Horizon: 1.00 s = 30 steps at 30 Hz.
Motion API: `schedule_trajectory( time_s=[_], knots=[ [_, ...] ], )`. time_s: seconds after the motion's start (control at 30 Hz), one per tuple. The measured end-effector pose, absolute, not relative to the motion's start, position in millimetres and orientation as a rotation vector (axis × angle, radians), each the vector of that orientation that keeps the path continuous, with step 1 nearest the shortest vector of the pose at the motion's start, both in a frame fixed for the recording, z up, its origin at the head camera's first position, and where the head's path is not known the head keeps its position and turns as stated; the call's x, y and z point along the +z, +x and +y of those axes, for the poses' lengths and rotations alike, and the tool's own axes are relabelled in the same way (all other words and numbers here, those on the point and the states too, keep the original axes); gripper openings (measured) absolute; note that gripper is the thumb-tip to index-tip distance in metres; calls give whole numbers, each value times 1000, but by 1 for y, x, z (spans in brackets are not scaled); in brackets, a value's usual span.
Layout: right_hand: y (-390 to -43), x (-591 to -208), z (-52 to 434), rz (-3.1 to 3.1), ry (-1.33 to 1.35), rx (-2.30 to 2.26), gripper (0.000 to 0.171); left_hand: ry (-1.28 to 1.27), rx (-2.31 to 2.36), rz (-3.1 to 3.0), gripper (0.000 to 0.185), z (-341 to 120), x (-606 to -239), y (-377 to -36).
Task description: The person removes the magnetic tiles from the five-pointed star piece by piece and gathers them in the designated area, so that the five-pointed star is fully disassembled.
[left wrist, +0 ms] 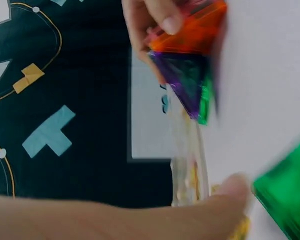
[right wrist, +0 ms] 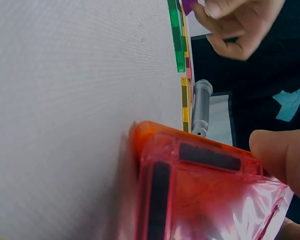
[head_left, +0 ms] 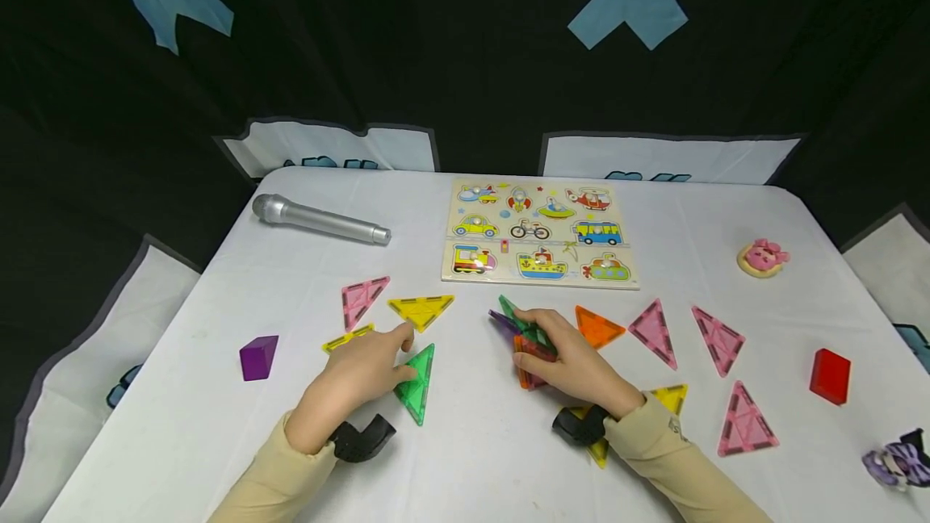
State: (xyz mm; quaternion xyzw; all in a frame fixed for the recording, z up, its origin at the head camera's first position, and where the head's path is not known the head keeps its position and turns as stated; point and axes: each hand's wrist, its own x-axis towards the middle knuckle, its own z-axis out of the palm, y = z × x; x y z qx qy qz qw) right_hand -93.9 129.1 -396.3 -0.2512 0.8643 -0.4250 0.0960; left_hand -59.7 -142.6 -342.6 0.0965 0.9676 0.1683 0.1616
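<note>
My right hand (head_left: 574, 361) grips a cluster of translucent triangular magnetic tiles just over the white table, thumb on the near side. In the head view the cluster shows green, a purple tile (head_left: 503, 321) and orange; the right wrist view has a pink tile (right wrist: 220, 200) against an orange one (right wrist: 145, 132). My left hand (head_left: 366, 366) hovers with loosely bent fingers, thumb and forefinger apart. Its thumb overlaps a loose green triangle tile (head_left: 420, 394) in the head view. A yellow tile (head_left: 341, 340) lies partly hidden behind that hand, another yellow tile (head_left: 423, 310) beyond it.
Pink tiles (head_left: 654, 333) and an orange tile (head_left: 599, 328) lie right of my right hand, yellow ones under its wrist. A wooden vehicle puzzle board (head_left: 508, 253) and a silver microphone (head_left: 323, 220) lie behind. A purple block (head_left: 258, 358) and a red block (head_left: 830, 376) sit at opposite sides.
</note>
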Motion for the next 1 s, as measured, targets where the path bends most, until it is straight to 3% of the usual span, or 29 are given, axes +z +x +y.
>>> schedule_trajectory(
  time_s=[0.23,0.37,0.7,1.0],
  knots=[
    [-95,-398,131,2564,-740,-1273,54,592,903,2646,27,-100,-360,-103],
    [-95,-397,130,2529,-724,-1285,53,634,959,2615,27,-81,-379,-120],
    [-96,-394,130,2518,-699,-1284,51,319,1512,2285,25,-79,-400,-129],
    [-94,-394,129,2493,-736,-1285,51,30,1597,2237,24,-78,-399,-124]
  ],
)
